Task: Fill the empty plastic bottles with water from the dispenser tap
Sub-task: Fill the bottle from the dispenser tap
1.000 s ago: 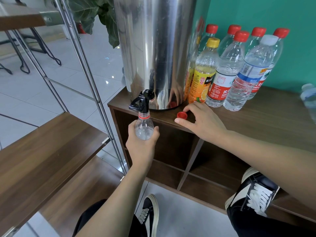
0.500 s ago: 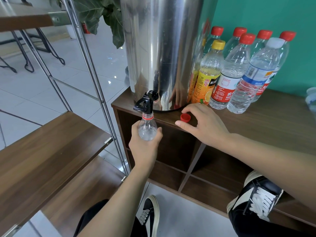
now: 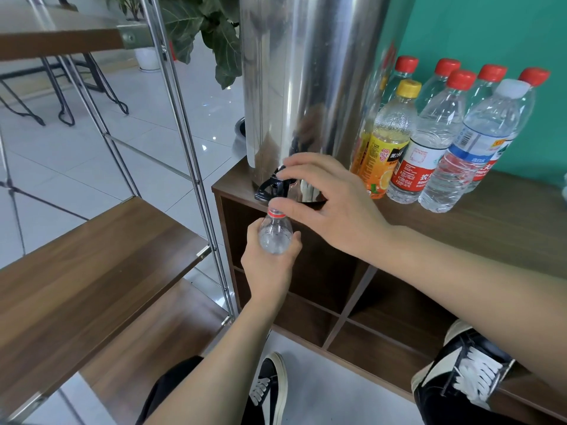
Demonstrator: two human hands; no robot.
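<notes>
Clear plastic bottle (image 3: 275, 234) sits upright under the black tap (image 3: 273, 188), long axis vertical, open mouth pointing up at the spout, red neck ring just below it. Bottle hangs off the front edge of the worktop (image 3: 460, 228), in front of the cubby openings, not resting on anything. Can't tell if water is running.

Left hand (image 3: 267, 265) comes up from below, forearm roughly vertical in the view, fingers and thumb wrapped round the bottle body, shoulder and neck sticking out above the grip.

Right hand (image 3: 325, 204) reaches in from the right, forearm running low across the worktop, palm down. Fingers are curled over the top of the tap, thumb below near the bottle neck, so it is gripping the tap lever.

Tap is mounted at the base of the stainless steel dispenser (image 3: 306, 87), which stands at the worktop's left end. Capped bottles (image 3: 435, 136) stand in a cluster just right of the dispenser, against the green wall.
</notes>
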